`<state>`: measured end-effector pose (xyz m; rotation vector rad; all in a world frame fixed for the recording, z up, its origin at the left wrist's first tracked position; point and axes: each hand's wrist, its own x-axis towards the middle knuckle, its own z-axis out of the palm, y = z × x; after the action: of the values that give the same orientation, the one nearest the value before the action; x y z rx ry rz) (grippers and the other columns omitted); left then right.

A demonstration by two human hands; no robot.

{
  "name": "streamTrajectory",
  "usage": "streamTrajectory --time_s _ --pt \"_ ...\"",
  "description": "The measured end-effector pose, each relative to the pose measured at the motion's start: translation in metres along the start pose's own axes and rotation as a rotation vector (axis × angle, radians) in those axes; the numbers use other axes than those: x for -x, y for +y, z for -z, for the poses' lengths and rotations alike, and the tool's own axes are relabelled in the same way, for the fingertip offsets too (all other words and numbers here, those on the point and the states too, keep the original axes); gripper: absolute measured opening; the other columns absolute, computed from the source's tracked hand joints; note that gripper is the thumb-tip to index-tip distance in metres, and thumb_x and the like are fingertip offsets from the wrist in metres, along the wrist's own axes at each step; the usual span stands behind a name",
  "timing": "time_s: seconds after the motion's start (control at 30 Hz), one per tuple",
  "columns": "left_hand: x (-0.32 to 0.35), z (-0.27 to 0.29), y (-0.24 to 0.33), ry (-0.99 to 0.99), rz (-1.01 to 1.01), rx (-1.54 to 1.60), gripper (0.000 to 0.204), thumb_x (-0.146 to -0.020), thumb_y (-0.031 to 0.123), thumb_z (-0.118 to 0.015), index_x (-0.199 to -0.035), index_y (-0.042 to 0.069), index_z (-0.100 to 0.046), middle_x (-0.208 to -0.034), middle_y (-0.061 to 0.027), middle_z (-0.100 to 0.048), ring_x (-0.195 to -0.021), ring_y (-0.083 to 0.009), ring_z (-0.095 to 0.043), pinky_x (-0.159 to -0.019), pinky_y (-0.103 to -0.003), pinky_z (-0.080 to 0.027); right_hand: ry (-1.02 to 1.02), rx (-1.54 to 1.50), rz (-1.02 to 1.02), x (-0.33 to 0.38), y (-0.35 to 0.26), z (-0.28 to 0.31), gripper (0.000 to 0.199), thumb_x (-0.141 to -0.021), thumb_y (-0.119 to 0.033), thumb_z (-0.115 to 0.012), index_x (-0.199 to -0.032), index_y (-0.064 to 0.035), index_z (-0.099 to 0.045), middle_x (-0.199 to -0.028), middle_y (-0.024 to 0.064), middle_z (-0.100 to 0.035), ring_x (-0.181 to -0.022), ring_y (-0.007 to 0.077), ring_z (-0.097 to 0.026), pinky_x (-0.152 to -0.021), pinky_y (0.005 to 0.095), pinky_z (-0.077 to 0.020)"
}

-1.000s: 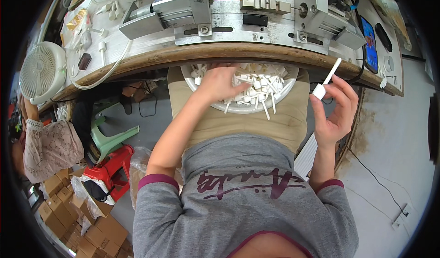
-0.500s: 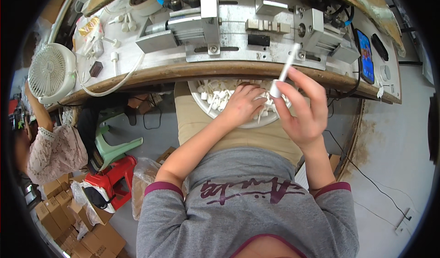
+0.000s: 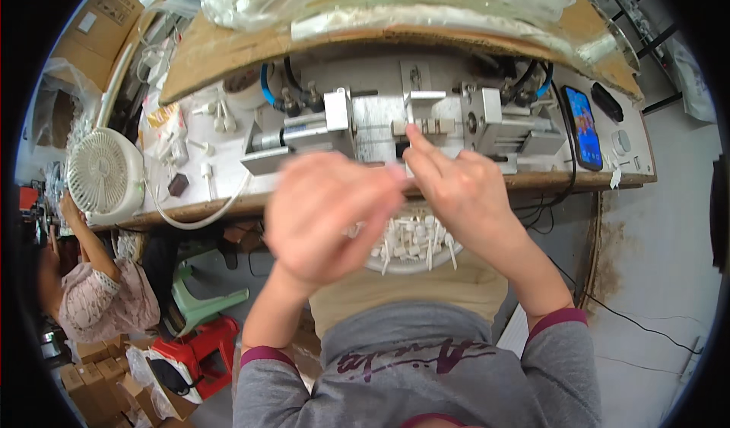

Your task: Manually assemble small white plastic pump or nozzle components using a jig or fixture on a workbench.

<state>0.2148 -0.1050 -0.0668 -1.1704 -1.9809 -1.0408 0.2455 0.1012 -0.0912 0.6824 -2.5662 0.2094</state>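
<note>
many slim-stemmed, block-headed white pieces [image 3: 414,247]

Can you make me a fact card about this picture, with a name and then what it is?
Left hand: blurred, in front of the bench edge; can't tell what it holds
Right hand: pointing to the small metal block; can't tell if it touches
Machine: metal, with parts on both sides of that block
Bowl: white, on the person's lap, full of small white pieces
Bench left: round white fan
Bench right: phone, screen lit
Floor left: green stool, red stool
Co-worker: far left, lacy top
</note>
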Motion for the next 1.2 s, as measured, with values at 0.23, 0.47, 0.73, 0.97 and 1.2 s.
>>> streamTrajectory --time_s 0.23,0.47,0.73,0.97,1.2 --pt "-0.126 0.012 -0.082 0.423 -0.007 -0.269 0.044 -0.096 0.033 -0.070 -0.128 0.003 -0.065 -0.127 -0.0145 -0.067 -0.120 -0.0264 -0.060 -0.106 -0.038 -0.043 -0.068 -0.020 -0.009 -0.010 -0.009 0.005 0.019 -0.068 -0.004 -0.066 -0.084 -0.0015 -0.056 -0.119 0.0292 -0.068 -0.050 0.0235 -0.063 -0.050 0.0312 -0.0515" --pt "-0.108 -0.010 -0.102 -0.432 0.206 -0.174 0.051 -0.096 0.039 -0.067 -0.129 0.001 -0.065 -0.132 -0.0177 -0.065 -0.125 -0.0335 -0.059 -0.107 -0.041 -0.044 -0.105 -0.223 -0.022 -0.022 0.015 0.027 0.016 -0.077 -0.011 -0.072 -0.083 -0.0051 -0.059 -0.093 0.0202 -0.072 -0.056 0.0256 -0.067 -0.052 0.0355 -0.0517" --pt "-0.091 -0.008 -0.124 -0.248 0.266 0.004 0.038 -0.106 0.030 -0.049 -0.123 0.003 -0.069 -0.129 -0.0176 -0.066 -0.122 -0.0354 -0.061 -0.106 -0.039 -0.045 0.451 -0.081 0.036 -0.211 0.090 0.053 0.039 -0.085 -0.039 -0.074 -0.108 -0.0082 -0.070 -0.104 0.0113 -0.073 -0.092 0.0228 -0.070 -0.076 0.0361 -0.0543" --pt "-0.092 -0.009 -0.132 -0.241 0.402 0.075 0.036 -0.106 0.026 -0.049 -0.123 0.003 -0.070 -0.125 -0.0159 -0.070 -0.124 -0.0266 -0.062 -0.105 -0.035 -0.044 -0.029 0.306 -0.325 -0.324 0.094 -0.016 0.103 -0.062 -0.060 -0.080 -0.146 -0.0112 -0.044 -0.141 0.0192 -0.052 -0.138 0.0365 -0.042 -0.108 0.0578 -0.0373" --pt "-0.085 -0.013 -0.140 -0.125 0.395 0.070 0.026 -0.098 0.016 -0.061 -0.116 0.000 -0.072 -0.121 -0.0169 -0.071 -0.115 -0.0248 -0.066 -0.099 -0.035 -0.049 -0.069 0.223 -0.307 -0.333 0.098 -0.012 0.098 -0.066 -0.057 -0.076 -0.146 -0.0120 -0.044 -0.139 0.0201 -0.054 -0.134 0.0341 -0.048 -0.107 0.0574 -0.0384"
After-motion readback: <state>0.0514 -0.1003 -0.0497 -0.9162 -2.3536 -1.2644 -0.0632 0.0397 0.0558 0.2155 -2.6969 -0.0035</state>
